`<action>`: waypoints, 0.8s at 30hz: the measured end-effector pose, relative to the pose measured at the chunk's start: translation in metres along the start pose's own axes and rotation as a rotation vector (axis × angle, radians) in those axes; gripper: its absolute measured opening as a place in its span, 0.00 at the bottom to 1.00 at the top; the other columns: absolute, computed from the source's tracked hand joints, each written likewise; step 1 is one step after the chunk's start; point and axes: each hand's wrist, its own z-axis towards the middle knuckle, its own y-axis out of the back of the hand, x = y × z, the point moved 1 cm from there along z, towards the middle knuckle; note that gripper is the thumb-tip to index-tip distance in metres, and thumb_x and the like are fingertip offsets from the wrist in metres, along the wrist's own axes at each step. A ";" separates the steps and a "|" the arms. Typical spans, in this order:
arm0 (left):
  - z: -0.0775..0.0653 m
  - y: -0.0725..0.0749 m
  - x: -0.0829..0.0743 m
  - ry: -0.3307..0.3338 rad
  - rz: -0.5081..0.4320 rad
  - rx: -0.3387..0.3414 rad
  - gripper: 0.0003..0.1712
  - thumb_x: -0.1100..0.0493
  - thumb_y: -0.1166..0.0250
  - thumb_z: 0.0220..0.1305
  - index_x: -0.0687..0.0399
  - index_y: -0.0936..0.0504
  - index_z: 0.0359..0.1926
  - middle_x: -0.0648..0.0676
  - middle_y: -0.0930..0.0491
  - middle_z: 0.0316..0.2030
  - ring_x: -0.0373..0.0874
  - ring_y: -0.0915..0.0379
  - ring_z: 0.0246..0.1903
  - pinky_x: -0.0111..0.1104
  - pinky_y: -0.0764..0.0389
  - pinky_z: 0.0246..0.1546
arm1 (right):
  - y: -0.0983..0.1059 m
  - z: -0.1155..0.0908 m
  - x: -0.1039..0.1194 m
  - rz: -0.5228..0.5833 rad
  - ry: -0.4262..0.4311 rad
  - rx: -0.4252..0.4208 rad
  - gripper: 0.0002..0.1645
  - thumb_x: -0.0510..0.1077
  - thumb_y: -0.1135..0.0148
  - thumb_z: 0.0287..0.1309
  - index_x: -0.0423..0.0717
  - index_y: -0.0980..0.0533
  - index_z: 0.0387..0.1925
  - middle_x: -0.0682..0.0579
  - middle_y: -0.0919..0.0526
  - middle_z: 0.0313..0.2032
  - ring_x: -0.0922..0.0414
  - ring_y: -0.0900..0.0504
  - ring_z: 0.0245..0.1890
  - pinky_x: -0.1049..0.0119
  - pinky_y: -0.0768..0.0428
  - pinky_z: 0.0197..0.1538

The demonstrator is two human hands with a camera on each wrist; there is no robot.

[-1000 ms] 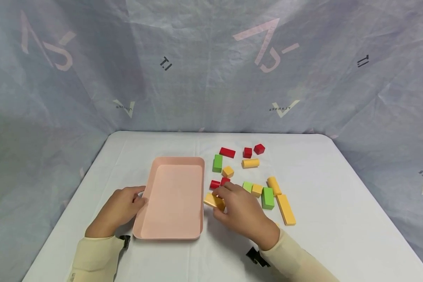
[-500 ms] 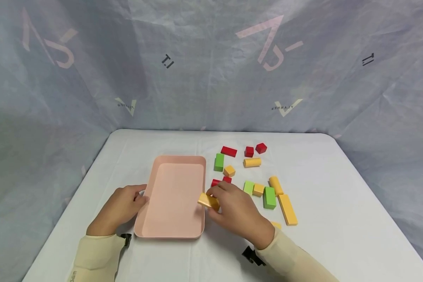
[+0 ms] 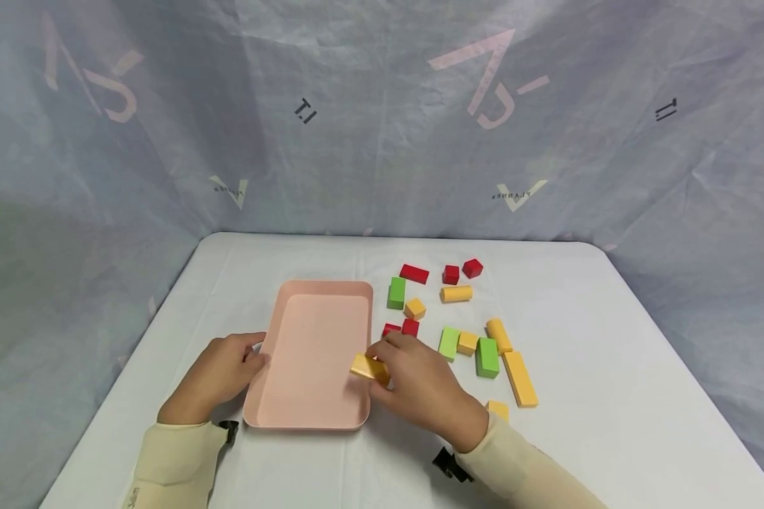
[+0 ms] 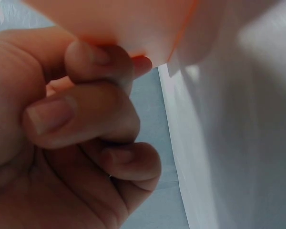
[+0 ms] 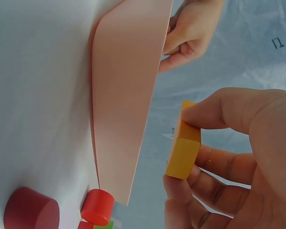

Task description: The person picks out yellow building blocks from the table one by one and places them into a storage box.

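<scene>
My right hand [image 3: 420, 385] pinches a yellow rectangular block [image 3: 366, 367] between thumb and fingers, over the right rim of a shallow pink tray [image 3: 312, 346]. Seen from the right wrist, the yellow block [image 5: 183, 157] is clear of the tray wall [image 5: 124, 95]. At the tray's left side, my left hand [image 3: 219, 371] grips the rim, fingers curled, as the left wrist view also shows the hand [image 4: 86, 119] against the pink wall [image 4: 133, 24]. No block lies in the visible part of the tray.
Right of the tray lie several loose blocks: red ones [image 3: 451, 274], green ones [image 3: 487, 357], yellow cubes [image 3: 415, 309], yellow cylinders [image 3: 456, 293] and a long yellow bar [image 3: 520, 379]. A red cylinder [image 5: 97, 206] sits close to the tray. A grey printed cloth [image 3: 369, 120] hangs behind the white table.
My right hand has carried the yellow block leftward, from beside the tray to over its right rim. A yellow cube near the right wrist has come into view. The left hand stays put.
</scene>
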 end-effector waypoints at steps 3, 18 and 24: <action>0.001 0.000 -0.001 0.001 0.001 0.004 0.20 0.62 0.38 0.61 0.54 0.23 0.55 0.44 0.35 0.11 0.36 0.42 0.11 0.32 0.37 0.14 | -0.001 0.000 0.001 -0.003 0.009 -0.009 0.18 0.54 0.32 0.46 0.53 0.21 0.40 0.62 0.30 0.31 0.66 0.35 0.29 0.69 0.28 0.26; -0.001 0.001 -0.001 0.019 -0.006 0.016 0.21 0.62 0.38 0.61 0.60 0.24 0.56 0.44 0.34 0.11 0.37 0.41 0.11 0.33 0.35 0.15 | -0.007 0.005 0.009 0.010 0.024 0.030 0.18 0.56 0.33 0.49 0.53 0.22 0.40 0.63 0.31 0.31 0.67 0.35 0.29 0.70 0.27 0.28; -0.001 0.001 0.000 0.008 0.000 0.010 0.21 0.62 0.38 0.61 0.60 0.24 0.56 0.44 0.34 0.12 0.37 0.41 0.11 0.33 0.35 0.15 | -0.006 0.005 0.010 0.011 0.040 0.021 0.19 0.53 0.32 0.46 0.52 0.22 0.41 0.63 0.31 0.31 0.67 0.36 0.28 0.71 0.28 0.26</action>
